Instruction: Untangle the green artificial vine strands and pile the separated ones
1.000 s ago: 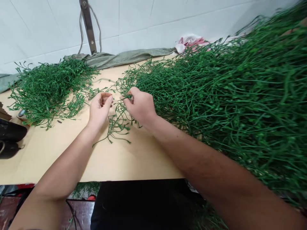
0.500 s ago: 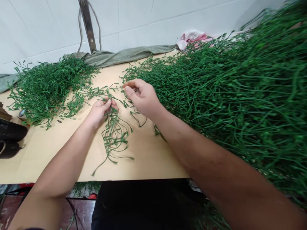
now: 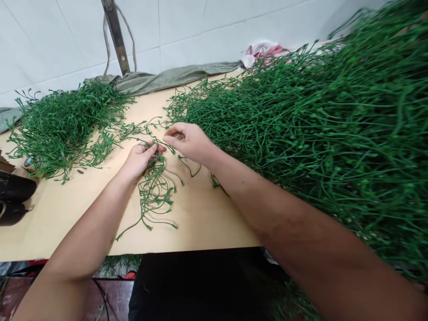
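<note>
My left hand (image 3: 145,158) is closed round a bunch of thin green artificial plant stems (image 3: 155,191) with small forked tips. The bunch hangs down from the fingers over the tan tabletop (image 3: 200,218). Just to the right, my right hand (image 3: 189,140) has thumb and forefinger pinched together, apparently on the end of a single green stem beside the bunch; the fingertips partly hide it. A few loose stems (image 3: 192,169) lie under and beside the right hand.
A large heap of green stems (image 3: 301,129) covers the right side. A smaller pile (image 3: 67,129) lies at the left, with a strand of stems (image 3: 129,130) trailing from it. Black cylindrical objects (image 3: 15,187) stand at the left edge. Rolled grey cloth (image 3: 174,76) runs along the wall.
My right hand has moved left and down, closer to my left hand, its fingers drawn together. The left hand still holds its bunch. The view has shifted slightly.
</note>
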Available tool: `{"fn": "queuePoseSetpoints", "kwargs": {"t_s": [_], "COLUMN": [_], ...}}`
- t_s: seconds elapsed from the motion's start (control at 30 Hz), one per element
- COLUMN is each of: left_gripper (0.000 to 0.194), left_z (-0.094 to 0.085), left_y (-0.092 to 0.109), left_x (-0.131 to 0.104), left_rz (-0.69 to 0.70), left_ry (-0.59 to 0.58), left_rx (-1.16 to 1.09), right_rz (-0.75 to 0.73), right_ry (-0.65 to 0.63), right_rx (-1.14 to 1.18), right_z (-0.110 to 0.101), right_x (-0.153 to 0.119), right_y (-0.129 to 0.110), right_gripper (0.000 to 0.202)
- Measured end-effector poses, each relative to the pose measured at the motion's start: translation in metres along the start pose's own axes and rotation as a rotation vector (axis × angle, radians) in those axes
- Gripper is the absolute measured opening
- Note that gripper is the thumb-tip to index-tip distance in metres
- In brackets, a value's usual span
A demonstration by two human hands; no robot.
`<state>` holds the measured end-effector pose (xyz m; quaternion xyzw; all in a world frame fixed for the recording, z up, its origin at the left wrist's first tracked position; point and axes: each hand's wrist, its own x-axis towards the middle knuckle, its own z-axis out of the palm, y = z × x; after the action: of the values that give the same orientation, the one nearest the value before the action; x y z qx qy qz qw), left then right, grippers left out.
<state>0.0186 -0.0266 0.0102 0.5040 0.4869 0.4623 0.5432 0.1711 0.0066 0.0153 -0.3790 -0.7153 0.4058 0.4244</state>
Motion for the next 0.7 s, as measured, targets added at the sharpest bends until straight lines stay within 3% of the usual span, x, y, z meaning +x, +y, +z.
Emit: {"fn": "queuePoseSetpoints", "kwargs": {"t_s": [0.13, 0.37, 0.57, 0.7], "left_gripper": [0.013, 0.014, 0.022, 0.019], "left_z": [0.002, 0.002, -0.008, -0.007], "left_y": [-0.001, -0.001, -0.01, -0.008], "left_x": [-0.001, 0.004, 0.017, 0.018], "left_rz": [0.015, -0.017, 0.125, 0.101], "left_ry": [-0.016, 0.082, 0.209, 0.199], "left_rx": [-0.032, 0.005, 0.136, 0.161], "right_rz": [-0.031, -0.111, 0.012, 0.003], "right_ry": [-0.089, 0.025, -0.023, -0.026], "right_rx": [-0.107, -0.326, -0.145, 0.075], "right_z": [0.006, 0.004, 0.016, 0.021], "right_x": [-0.004, -0.006, -0.008, -0.011], "right_y": [0.0, -0.011, -0.02, -0.022], "right_gripper": [0.003, 0.013, 0.022, 0.028]}}
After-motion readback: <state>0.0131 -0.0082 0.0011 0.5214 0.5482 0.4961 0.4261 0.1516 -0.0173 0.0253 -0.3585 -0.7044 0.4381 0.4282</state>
